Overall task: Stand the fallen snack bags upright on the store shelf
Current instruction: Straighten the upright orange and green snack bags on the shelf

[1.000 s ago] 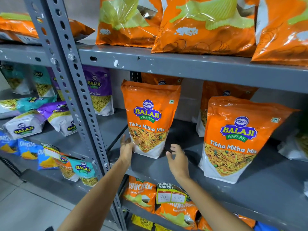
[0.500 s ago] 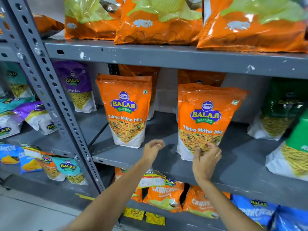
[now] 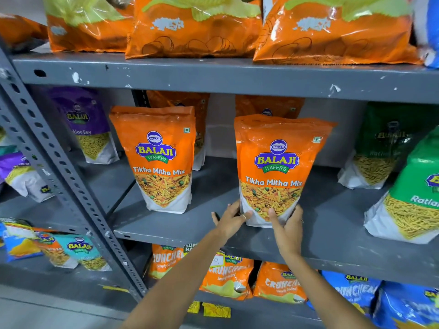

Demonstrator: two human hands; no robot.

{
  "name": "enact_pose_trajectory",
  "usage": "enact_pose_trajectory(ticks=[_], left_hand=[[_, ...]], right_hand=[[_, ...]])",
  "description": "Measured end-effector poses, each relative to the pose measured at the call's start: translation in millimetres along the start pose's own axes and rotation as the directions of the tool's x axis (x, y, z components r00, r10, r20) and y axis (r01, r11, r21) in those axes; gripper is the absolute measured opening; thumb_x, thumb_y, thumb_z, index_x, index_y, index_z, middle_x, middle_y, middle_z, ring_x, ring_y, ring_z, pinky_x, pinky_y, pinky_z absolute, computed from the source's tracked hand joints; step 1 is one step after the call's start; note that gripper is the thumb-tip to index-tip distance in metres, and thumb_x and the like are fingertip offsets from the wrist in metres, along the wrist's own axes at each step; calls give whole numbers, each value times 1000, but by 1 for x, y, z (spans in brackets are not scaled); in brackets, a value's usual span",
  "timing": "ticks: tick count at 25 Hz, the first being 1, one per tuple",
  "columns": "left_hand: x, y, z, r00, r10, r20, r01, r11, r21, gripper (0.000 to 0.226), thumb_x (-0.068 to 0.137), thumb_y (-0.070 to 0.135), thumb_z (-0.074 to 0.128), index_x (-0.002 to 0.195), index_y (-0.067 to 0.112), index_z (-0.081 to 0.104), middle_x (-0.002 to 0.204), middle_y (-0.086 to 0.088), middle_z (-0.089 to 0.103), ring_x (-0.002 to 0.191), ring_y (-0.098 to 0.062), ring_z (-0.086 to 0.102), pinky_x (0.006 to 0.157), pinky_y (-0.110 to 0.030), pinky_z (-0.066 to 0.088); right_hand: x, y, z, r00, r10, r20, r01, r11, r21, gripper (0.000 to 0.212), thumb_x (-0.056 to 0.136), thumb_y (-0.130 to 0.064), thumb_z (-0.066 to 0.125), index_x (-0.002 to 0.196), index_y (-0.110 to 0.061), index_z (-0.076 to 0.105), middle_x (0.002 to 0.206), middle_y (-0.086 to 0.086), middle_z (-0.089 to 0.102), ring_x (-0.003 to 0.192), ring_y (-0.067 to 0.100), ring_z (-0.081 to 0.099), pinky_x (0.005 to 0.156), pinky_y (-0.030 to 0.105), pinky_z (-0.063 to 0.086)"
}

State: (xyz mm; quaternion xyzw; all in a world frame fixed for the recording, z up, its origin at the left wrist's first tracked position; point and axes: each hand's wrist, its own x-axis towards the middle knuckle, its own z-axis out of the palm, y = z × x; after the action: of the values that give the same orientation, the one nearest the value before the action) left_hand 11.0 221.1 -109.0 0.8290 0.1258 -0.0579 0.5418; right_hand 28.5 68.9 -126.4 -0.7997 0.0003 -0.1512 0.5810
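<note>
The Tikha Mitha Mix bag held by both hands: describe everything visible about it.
The held Tikha Mitha Mix bag is a glossy orange plastic pouch with a white bottom, a blue and yellow Balaji Wafers logo, and a picture of the yellow snack mix. It stands upright on the grey middle shelf, near the front edge, with its sealed top slightly crumpled. The left hand grips its lower left corner and the right hand its lower right. Another orange bag stands behind it.

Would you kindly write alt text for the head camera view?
Both hands, left and right, grip the base of an upright orange snack bag on a grey shelf. A matching bag stands to its left.
</note>
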Motion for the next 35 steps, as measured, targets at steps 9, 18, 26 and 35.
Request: enact_pose_trajectory(ticks=[9, 18, 26, 35], left_hand=[[9, 1, -6, 993, -33, -114, 21, 994, -105, 36, 97, 27, 41, 132, 24, 44, 141, -1, 51, 142, -22, 27, 115, -48, -23], [-20, 6, 5, 858, 285, -428, -267, 958, 103, 53, 82, 35, 62, 126, 11, 47, 132, -10, 54, 119, -26, 53, 103, -49, 44], [-26, 59, 66, 753, 538, -379, -497, 842, 209, 27, 88, 19, 56, 110, 5, 56, 108, -15, 65, 98, -27, 59, 81, -34, 50], [-1, 88, 187, 858, 422, -291, -413, 906, 95, 26, 86, 15, 58, 111, 8, 54, 98, -4, 56, 96, -25, 57, 78, -26, 42]], right_hand=[[5, 5, 1, 994, -8, 113, 19, 995, -96, 70, 71, -34, 75, 126, -14, 37, 124, 11, 58, 113, 29, 56, 83, 50, 55], [8, 7, -11, 986, 95, -139, -69, 981, 181, 42, 84, -14, 63, 124, -8, 48, 117, 6, 56, 102, 17, 56, 72, 5, 45], [43, 37, -111, 800, 112, -590, -20, 987, 160, 18, 81, 1, 60, 99, 6, 57, 97, 26, 62, 78, 27, 55, 62, 3, 38], [88, 84, -229, 824, 30, -566, -16, 999, 28, 21, 81, 3, 61, 99, 7, 51, 97, 29, 55, 81, 38, 57, 77, 45, 46]])
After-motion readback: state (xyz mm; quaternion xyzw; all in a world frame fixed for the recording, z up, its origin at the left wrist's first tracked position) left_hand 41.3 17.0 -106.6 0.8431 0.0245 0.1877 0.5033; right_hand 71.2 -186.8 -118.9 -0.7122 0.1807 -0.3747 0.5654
